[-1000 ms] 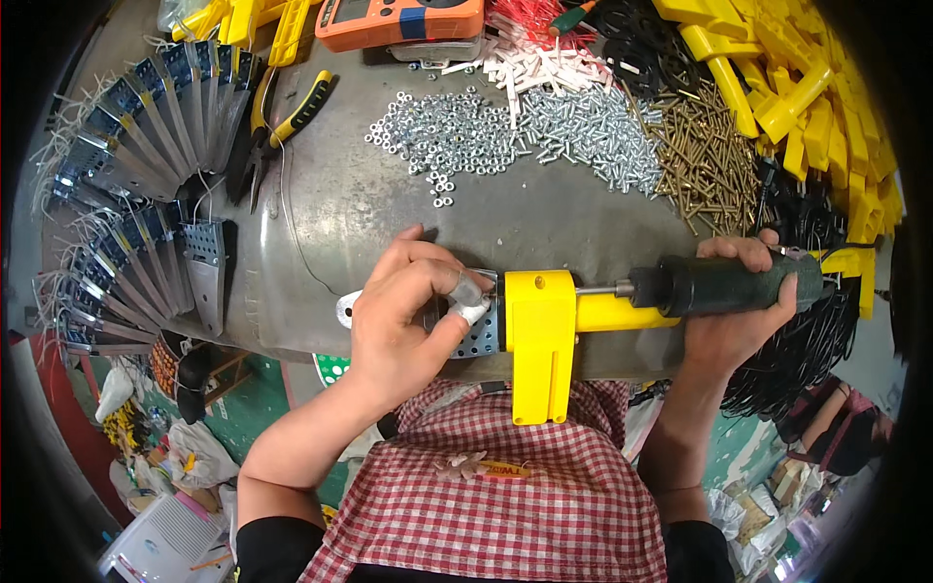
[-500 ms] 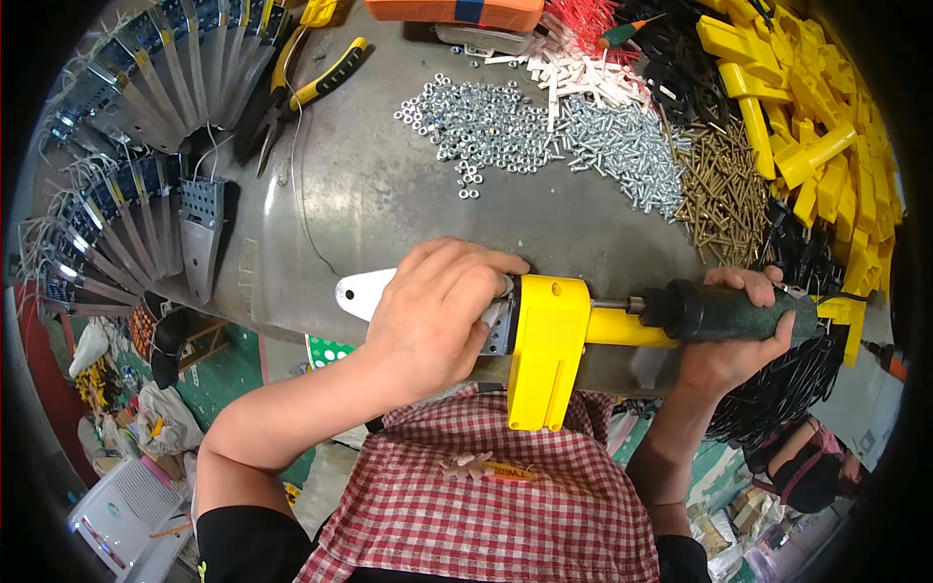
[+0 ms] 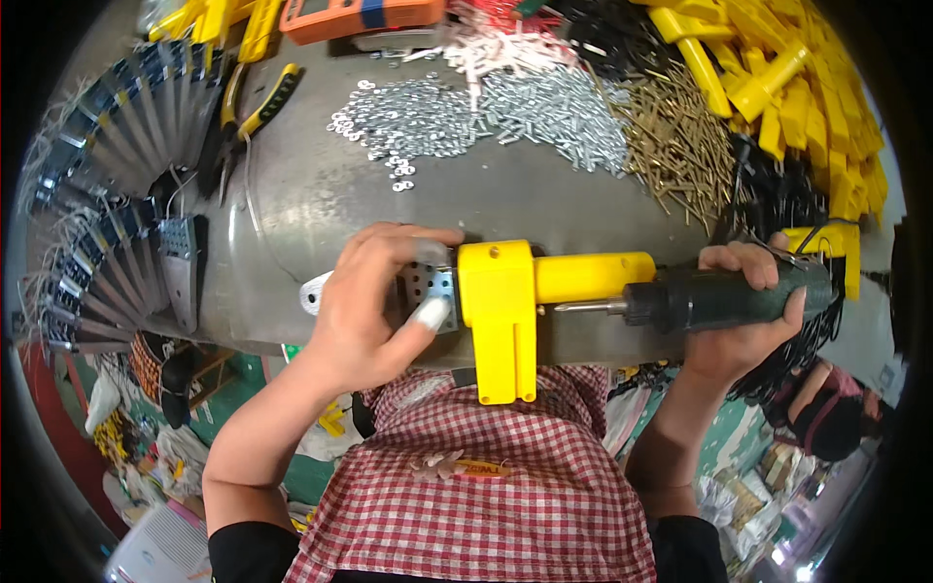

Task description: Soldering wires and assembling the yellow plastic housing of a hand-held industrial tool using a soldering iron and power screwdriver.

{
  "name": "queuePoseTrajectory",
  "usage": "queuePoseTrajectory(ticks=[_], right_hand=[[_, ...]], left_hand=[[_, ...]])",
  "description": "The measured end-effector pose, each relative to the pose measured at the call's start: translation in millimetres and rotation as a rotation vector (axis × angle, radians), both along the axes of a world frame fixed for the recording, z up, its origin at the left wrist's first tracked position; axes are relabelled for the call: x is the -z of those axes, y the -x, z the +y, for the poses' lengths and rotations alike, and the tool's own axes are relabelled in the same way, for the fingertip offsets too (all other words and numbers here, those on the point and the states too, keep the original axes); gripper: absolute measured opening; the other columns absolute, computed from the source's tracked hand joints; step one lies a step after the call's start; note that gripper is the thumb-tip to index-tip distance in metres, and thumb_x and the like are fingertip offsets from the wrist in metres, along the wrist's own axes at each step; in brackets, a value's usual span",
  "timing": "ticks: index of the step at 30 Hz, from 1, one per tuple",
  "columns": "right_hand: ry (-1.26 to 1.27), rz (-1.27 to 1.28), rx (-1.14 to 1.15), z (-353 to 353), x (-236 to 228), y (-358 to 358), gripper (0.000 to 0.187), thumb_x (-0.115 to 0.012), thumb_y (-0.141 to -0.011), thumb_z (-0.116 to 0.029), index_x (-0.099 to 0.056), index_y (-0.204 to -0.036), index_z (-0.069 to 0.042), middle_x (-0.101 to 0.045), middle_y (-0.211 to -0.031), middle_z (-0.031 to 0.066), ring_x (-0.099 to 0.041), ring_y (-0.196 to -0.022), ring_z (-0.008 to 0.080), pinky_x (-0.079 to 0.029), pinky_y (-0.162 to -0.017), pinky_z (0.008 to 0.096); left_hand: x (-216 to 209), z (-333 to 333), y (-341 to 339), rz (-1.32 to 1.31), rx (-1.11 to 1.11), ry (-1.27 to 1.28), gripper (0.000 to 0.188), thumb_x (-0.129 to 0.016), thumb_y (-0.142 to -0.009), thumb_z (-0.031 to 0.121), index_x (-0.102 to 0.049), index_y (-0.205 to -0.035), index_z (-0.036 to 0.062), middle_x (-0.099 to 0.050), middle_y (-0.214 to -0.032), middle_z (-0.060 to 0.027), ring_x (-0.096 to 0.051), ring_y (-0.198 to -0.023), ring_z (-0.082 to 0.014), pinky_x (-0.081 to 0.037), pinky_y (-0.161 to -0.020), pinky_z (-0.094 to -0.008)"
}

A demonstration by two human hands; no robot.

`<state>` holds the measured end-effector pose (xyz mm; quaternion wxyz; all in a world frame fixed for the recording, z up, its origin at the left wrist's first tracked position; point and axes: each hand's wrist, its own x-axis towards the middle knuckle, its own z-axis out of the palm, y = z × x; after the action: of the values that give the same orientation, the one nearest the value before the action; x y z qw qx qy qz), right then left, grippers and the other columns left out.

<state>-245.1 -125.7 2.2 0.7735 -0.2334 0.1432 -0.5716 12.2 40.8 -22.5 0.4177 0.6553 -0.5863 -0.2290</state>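
Across the grey metal tabletop's near edge lies a yellow plastic T-shaped housing, its tubular arm pointing right. The right hand is wrapped around a black cylindrical power screwdriver; the left hand, well apart from it, pinches a perforated silvery metal plate against the housing's left side. The slim steel bit points at a small brass-coloured screw in the housing, just short of touching. The step looks like driving screws; the next move probably calls for a steady grip and straight alignment.
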Motion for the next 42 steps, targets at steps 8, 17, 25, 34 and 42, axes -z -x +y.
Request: queuePoseTrajectory(ticks=[8,17,25,34,42], right_hand=[[-0.013,0.036,0.025,14,8,-6,0.045,-0.049,-0.091,-0.041,-0.046,-0.123,-0.009,-0.045,-0.084,-0.0023,-0.045,-0.081,0.0117,-0.037,-0.087,0.0348],[-0.037,-0.053,-0.015,19,10,-15,0.041,-0.052,-0.088,-0.037,-0.046,-0.118,-0.009,-0.044,-0.082,-0.0020,-0.045,-0.080,0.0117,-0.037,-0.087,0.0339],[-0.039,0.041,0.055,26,13,-8,0.042,-0.051,-0.089,-0.038,-0.045,-0.121,-0.011,-0.045,-0.084,-0.0015,-0.046,-0.082,0.0116,-0.038,-0.089,0.0330],[-0.031,0.031,0.044,25,13,-9,0.042,-0.048,-0.092,-0.036,-0.043,-0.124,-0.009,-0.045,-0.087,-0.0003,-0.045,-0.085,0.0125,-0.037,-0.089,0.0344],[-0.044,0.051,0.035,21,12,-8,0.043,-0.048,-0.092,-0.036,-0.043,-0.124,-0.008,-0.045,-0.088,0.0001,-0.045,-0.085,0.0126,-0.037,-0.089,0.0343]], left_hand=[[1,3,-6,-0.126,0.155,-0.058,0.081,-0.076,-0.064,0.020,-0.036,-0.131,0.0002,-0.058,-0.126,-0.0109,-0.051,-0.107,-0.0395,-0.035,-0.100,-0.0484],[-2,7,-8,-0.156,0.107,-0.039,0.074,-0.076,-0.064,0.018,-0.041,-0.126,0.0000,-0.058,-0.122,-0.0123,-0.051,-0.104,-0.0384,-0.036,-0.097,-0.0474],[-11,-13,-30,0.377,-0.086,-0.156,0.042,-0.074,-0.078,0.011,-0.051,-0.112,0.0033,-0.060,-0.103,-0.0164,-0.063,-0.095,-0.0233,-0.051,-0.074,-0.0351],[-13,-44,-52,-0.758,0.165,0.039,0.024,-0.059,-0.066,0.004,-0.051,-0.088,0.0066,-0.055,-0.080,-0.0069,-0.057,-0.082,-0.0266,-0.050,-0.071,-0.0355],[-11,-30,-58,-0.704,0.134,0.116,0.026,-0.066,-0.063,0.006,-0.053,-0.085,0.0082,-0.060,-0.082,-0.0031,-0.058,-0.082,-0.0219,-0.050,-0.069,-0.0339]])
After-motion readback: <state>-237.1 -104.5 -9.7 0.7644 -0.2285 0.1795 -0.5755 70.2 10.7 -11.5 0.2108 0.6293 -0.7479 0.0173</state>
